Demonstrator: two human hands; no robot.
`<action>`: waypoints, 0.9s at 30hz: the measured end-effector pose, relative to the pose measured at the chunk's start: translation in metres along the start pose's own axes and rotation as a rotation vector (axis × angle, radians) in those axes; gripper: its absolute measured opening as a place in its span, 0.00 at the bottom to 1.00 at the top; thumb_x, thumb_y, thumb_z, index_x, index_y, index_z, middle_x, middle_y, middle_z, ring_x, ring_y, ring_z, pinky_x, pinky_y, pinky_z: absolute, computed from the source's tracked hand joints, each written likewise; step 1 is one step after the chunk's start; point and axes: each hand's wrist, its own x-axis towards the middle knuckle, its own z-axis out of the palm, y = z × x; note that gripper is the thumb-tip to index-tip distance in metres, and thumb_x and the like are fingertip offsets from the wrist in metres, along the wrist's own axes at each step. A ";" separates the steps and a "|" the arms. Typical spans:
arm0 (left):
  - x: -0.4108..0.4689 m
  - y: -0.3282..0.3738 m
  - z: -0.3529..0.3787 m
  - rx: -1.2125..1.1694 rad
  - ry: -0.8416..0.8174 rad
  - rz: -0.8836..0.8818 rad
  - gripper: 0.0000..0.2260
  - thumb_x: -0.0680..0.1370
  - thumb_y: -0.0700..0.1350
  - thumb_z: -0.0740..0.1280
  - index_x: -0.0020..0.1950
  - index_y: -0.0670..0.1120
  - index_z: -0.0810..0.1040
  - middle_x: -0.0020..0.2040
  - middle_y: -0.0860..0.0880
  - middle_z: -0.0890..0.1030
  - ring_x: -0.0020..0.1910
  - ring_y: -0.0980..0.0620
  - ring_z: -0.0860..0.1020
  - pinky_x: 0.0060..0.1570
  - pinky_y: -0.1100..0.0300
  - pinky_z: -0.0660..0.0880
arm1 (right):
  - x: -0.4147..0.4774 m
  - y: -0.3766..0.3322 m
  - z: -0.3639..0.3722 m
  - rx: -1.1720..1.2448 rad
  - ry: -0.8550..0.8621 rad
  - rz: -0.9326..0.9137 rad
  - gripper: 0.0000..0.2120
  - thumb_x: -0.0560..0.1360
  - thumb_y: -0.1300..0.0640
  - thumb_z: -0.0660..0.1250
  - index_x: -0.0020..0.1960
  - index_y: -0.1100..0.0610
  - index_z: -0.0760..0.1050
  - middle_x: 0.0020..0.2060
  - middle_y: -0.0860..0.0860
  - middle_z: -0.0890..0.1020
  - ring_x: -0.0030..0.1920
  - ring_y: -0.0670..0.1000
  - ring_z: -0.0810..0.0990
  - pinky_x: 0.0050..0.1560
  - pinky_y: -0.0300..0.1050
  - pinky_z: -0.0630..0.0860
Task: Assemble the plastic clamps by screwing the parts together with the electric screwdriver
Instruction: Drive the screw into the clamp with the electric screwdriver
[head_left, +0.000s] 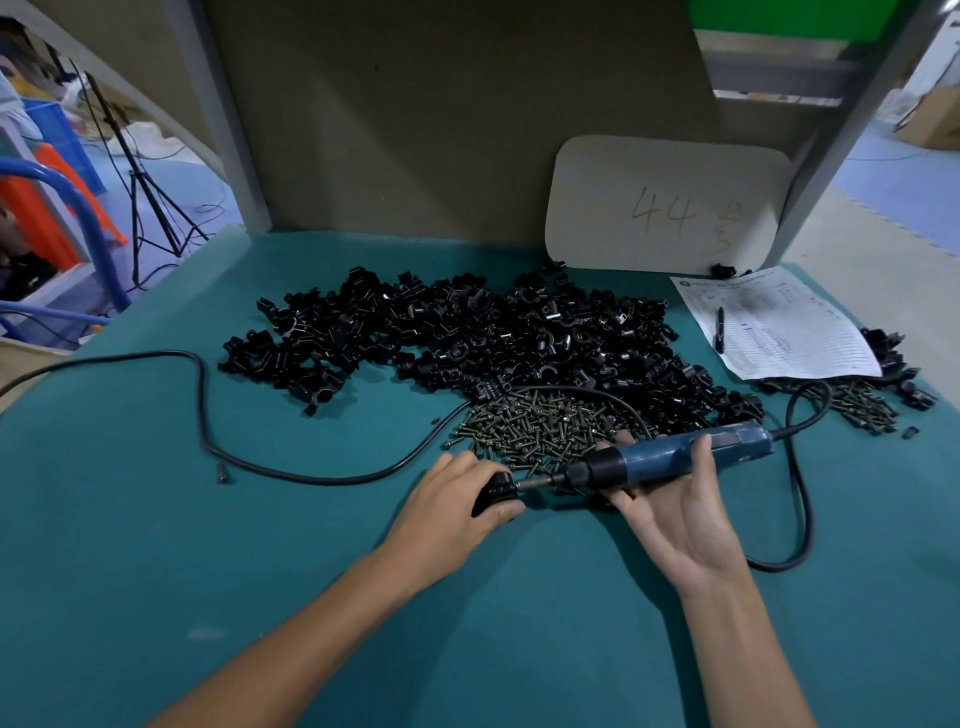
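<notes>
Left hand clamps a black plastic clamp down on the worktop, fingers curled over its top, thumb along its near side. Right hand grips the electric screwdriver from below — palm up, fingers wrapped round the blue barrel, thumb over the top. Tool lies almost horizontal, pointing left; black knurled collar, then a thin metal bit whose tip meets the right face of the clamp. Whether a screw sits on the tip, can't tell.

Worktop is covered in teal felt-like cloth, matte, slightly worn. Just beyond the hands: a heap of dull brass-coloured screws, short, with round heads. Behind that, a wide sprawl of glossy black clamp parts, curved saddles and blocky lugs tangled together. One stray screw lies alone at the left, near the cord.

Black rubber cord runs from the tool's rear, loops near-right, and another length snakes left across the cloth and off the edge.

Far right: a printed paper form with a dark pen on it, a smaller pile of screws and parts beside it. A pale rounded board with "44" handwritten leans against the brown back panel.
</notes>
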 end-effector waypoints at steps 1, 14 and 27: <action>0.000 0.000 0.000 0.002 0.001 0.001 0.17 0.77 0.68 0.58 0.58 0.60 0.73 0.48 0.64 0.70 0.51 0.63 0.65 0.48 0.64 0.66 | 0.000 0.000 0.001 0.000 0.000 0.001 0.29 0.76 0.36 0.62 0.71 0.51 0.68 0.63 0.61 0.80 0.63 0.61 0.81 0.56 0.62 0.82; 0.000 -0.001 0.001 0.040 0.007 0.001 0.16 0.78 0.67 0.59 0.58 0.58 0.73 0.48 0.63 0.70 0.50 0.62 0.65 0.48 0.64 0.66 | -0.001 0.001 0.002 -0.001 0.015 0.008 0.30 0.75 0.36 0.63 0.71 0.52 0.69 0.60 0.60 0.83 0.63 0.60 0.82 0.54 0.59 0.83; -0.001 0.003 0.001 0.113 0.008 0.040 0.11 0.80 0.65 0.58 0.52 0.59 0.65 0.46 0.63 0.67 0.47 0.58 0.64 0.46 0.63 0.63 | -0.001 0.000 0.002 -0.011 0.033 0.004 0.31 0.74 0.35 0.62 0.71 0.51 0.69 0.62 0.59 0.82 0.63 0.60 0.82 0.52 0.57 0.83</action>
